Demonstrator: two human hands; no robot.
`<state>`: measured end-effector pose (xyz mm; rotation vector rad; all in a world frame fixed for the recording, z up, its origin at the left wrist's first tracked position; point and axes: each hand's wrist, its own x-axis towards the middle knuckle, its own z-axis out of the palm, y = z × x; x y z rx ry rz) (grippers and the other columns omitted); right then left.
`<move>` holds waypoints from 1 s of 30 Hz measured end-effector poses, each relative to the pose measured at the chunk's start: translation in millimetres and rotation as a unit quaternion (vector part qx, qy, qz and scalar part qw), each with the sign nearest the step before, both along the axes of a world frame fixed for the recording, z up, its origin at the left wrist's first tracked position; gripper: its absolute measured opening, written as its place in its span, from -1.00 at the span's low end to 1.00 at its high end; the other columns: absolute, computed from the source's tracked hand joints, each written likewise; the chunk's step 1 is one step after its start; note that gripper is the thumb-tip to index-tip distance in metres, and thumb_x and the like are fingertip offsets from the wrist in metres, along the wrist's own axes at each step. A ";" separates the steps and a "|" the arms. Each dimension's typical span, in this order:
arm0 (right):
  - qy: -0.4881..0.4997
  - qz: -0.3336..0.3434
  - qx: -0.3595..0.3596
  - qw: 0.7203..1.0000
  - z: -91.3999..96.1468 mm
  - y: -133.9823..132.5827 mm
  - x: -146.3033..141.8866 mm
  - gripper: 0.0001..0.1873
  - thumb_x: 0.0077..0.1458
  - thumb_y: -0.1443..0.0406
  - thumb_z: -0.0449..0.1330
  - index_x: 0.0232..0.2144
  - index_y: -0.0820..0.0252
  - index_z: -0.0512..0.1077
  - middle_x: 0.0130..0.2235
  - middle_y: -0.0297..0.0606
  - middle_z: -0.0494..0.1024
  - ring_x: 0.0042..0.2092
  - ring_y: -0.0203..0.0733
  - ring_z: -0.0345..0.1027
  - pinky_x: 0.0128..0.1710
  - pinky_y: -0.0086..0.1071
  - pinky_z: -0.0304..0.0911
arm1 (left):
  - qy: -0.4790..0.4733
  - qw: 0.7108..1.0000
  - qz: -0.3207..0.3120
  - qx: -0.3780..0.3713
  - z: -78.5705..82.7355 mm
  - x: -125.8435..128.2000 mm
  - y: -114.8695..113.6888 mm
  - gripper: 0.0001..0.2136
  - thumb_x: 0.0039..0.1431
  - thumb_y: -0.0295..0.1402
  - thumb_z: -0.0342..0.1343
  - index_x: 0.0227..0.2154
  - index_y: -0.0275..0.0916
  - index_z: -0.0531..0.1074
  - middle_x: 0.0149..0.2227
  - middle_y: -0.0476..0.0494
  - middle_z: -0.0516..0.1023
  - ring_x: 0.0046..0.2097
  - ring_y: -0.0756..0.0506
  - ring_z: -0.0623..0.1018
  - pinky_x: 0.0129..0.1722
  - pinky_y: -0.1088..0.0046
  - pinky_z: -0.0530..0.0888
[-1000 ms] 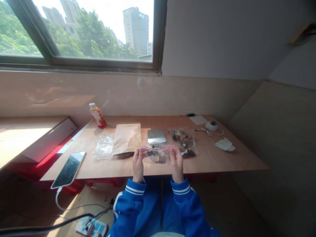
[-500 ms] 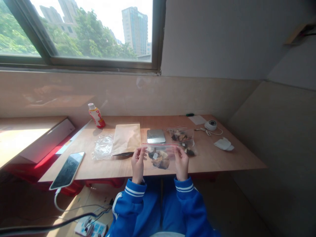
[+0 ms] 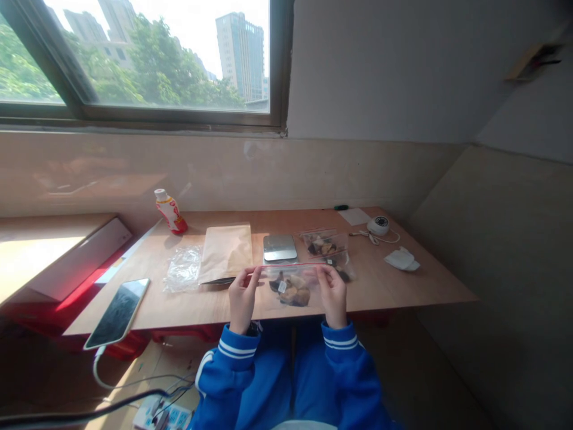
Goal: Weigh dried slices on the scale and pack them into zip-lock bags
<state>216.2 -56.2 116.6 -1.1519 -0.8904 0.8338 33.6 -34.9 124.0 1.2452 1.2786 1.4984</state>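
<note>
Between my hands hangs a clear zip bag [image 3: 293, 289] with a red strip along its top. Brown and dark dried pieces and a small white packet lie inside it. My left hand [image 3: 243, 297] pinches the bag's upper left corner, and my right hand [image 3: 332, 294] pinches the upper right one. The strip is stretched nearly straight. Just behind is a silver flat scale [image 3: 280, 248]. Two similar filled bags lie to its right, the farther bag [image 3: 322, 243] overlapping the nearer bag [image 3: 344, 272].
Left on the table [image 3: 380, 292] are a kraft paper pouch [image 3: 227, 254], crumpled clear plastic [image 3: 182, 269], a bottle [image 3: 171, 212] and a charging phone [image 3: 117, 313] at the edge. On the right are a white round device [image 3: 378, 226], a crumpled tissue [image 3: 401, 260] and a paper sheet [image 3: 353, 216].
My hands have moved slightly apart, drawing the bag's red top strip wider. The whole view has shifted a little. Both hands keep their grip.
</note>
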 end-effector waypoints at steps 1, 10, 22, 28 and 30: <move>-0.006 0.002 0.006 1.000 0.0 -0.2 2.2 -0.66 0.02 0.02 0.16 -0.38 0.18 0.36 -0.39 -0.18 0.60 -0.35 -0.05 0.50 -0.30 -0.20 0.42 | 0.019 1.000 0.006 0.007 0.5 -1.0 0.4 -0.74 0.05 -0.14 0.11 -0.39 -0.27 0.49 -0.41 -0.12 0.56 -0.33 -0.10 0.55 -0.32 0.41 0.50; -0.019 -0.018 0.014 1.000 2.4 -0.6 19.8 -0.63 0.00 -0.01 0.17 -0.35 0.17 0.35 -0.41 -0.18 0.60 -0.42 -0.07 0.49 -0.36 -0.20 0.41 | 0.131 0.988 -0.007 0.079 9.9 -5.0 -1.0 -0.83 0.00 -0.18 0.16 -0.45 -0.15 0.54 -0.45 -0.04 0.58 -0.37 -0.09 0.54 -0.29 0.42 0.47; -0.093 -0.083 0.031 0.992 0.4 -4.7 26.9 -0.68 -0.01 0.07 0.21 -0.38 0.24 0.46 -0.39 -0.19 0.59 -0.35 -0.13 0.47 -0.34 -0.30 0.37 | 0.194 0.974 -0.019 0.113 9.2 -7.4 -0.7 -0.83 0.08 -0.20 0.10 -0.42 -0.17 0.49 -0.44 -0.07 0.56 -0.36 -0.08 0.54 -0.30 0.42 0.47; -0.086 -0.117 0.039 0.989 -1.9 -3.8 30.3 -0.71 -0.04 0.09 0.24 -0.41 0.22 0.45 -0.34 -0.18 0.59 -0.23 -0.07 0.46 -0.18 -0.21 0.34 | 0.197 0.973 -0.024 0.118 12.5 -8.1 -3.2 -0.83 0.07 -0.21 0.11 -0.44 -0.20 0.46 -0.42 -0.08 0.54 -0.33 -0.08 0.53 -0.29 0.43 0.45; -0.053 -0.077 0.059 0.994 -0.9 -1.7 27.9 -0.74 0.00 0.11 0.22 -0.40 0.19 0.41 -0.27 -0.17 0.59 -0.16 -0.06 0.45 -0.11 -0.19 0.32 | 0.168 0.980 -0.023 0.101 12.5 -3.7 -2.8 -0.83 0.08 -0.21 0.11 -0.42 -0.21 0.44 -0.41 -0.08 0.53 -0.31 -0.07 0.53 -0.26 0.43 0.45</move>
